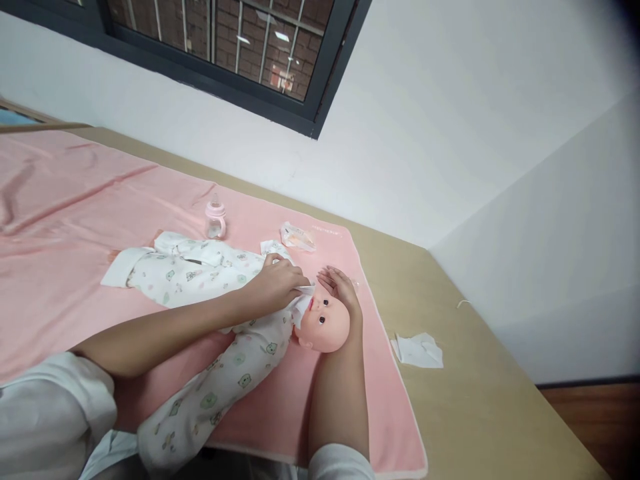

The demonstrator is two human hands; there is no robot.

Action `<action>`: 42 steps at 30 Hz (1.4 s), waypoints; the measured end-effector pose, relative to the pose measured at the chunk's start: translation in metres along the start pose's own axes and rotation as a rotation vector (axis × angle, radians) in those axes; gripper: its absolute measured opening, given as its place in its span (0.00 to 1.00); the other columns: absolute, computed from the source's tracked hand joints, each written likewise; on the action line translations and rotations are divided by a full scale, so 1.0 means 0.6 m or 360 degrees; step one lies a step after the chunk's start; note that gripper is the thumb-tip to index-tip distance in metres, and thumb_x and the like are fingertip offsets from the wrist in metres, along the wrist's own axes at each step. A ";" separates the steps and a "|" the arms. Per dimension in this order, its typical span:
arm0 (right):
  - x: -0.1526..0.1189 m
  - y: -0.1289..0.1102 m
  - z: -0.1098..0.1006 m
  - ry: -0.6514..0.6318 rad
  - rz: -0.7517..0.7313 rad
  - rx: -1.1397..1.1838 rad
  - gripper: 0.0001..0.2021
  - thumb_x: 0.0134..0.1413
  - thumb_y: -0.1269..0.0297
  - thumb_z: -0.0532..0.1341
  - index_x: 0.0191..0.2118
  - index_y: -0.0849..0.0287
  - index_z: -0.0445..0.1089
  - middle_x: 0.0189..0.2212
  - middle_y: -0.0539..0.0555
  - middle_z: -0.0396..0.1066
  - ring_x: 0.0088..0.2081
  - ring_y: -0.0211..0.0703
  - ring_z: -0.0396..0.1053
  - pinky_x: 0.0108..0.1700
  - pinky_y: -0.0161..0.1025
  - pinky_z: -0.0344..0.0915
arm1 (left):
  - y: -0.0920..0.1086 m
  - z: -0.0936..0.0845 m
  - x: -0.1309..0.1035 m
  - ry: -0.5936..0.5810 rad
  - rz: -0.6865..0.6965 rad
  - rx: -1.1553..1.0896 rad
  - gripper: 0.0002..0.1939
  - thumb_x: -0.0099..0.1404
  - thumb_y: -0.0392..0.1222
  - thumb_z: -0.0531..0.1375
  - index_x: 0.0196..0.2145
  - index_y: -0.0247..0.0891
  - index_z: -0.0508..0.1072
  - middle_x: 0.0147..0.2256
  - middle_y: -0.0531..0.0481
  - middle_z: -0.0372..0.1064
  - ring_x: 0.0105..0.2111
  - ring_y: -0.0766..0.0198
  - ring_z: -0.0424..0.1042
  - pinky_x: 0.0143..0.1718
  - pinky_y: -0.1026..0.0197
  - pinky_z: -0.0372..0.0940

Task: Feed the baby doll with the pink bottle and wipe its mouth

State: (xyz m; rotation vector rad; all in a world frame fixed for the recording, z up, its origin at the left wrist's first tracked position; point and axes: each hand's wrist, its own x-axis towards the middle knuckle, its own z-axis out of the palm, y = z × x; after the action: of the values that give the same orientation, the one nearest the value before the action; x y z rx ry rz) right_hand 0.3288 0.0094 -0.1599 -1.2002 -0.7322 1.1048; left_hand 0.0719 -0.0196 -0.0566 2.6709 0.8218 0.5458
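Observation:
A bald baby doll (325, 327) lies on its back in a white outfit (200, 273) printed with green animals. Its head points right. My left hand (280, 283) reaches across the doll's chest, fingers pinched on a white tissue (301, 307) at its mouth and chin. On the far side of the head, my right hand (341, 288) lies with fingers extended and slightly curved, holding nothing I can see. The right wrist and forearm run close along the top of the doll's head.
A pink cloth (65, 267) covers much of the wooden table (480, 400). A pink-handled baby bottle (215, 219) and a clear plastic packet (297, 237) stand beyond the doll. A crumpled white tissue (419, 351) lies at right. A wall and window (225, 47) border the far side.

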 end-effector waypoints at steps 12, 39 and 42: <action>-0.002 -0.001 0.001 0.0005 0.0027 0.0012 0.15 0.41 0.61 0.71 0.37 0.56 0.71 0.36 0.53 0.76 0.42 0.42 0.74 0.54 0.42 0.71 | 0.000 -0.007 -0.001 -0.0021 0.0030 -0.0081 0.23 0.53 0.21 0.47 0.35 0.40 0.75 0.38 0.51 0.73 0.42 0.61 0.67 0.51 0.50 0.45; -0.019 -0.017 -0.001 -0.0005 -0.0012 -0.0213 0.17 0.44 0.56 0.68 0.40 0.56 0.68 0.41 0.54 0.74 0.45 0.42 0.74 0.53 0.44 0.70 | -0.004 -0.028 -0.005 0.0110 -0.0013 -0.0154 0.23 0.51 0.22 0.49 0.37 0.40 0.75 0.39 0.51 0.75 0.45 0.59 0.67 0.50 0.49 0.47; -0.035 -0.053 -0.018 -0.0001 0.0006 -0.0242 0.20 0.44 0.56 0.68 0.44 0.55 0.68 0.42 0.54 0.74 0.43 0.42 0.74 0.55 0.45 0.68 | -0.008 -0.044 -0.009 0.0191 -0.0041 -0.0136 0.19 0.52 0.24 0.51 0.35 0.40 0.75 0.41 0.51 0.73 0.46 0.58 0.67 0.51 0.49 0.48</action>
State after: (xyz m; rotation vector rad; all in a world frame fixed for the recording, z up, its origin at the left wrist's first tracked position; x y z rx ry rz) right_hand 0.3402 -0.0138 -0.1297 -1.3301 -0.8267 1.0677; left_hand 0.0541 -0.0144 -0.0366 2.5670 0.8446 0.7241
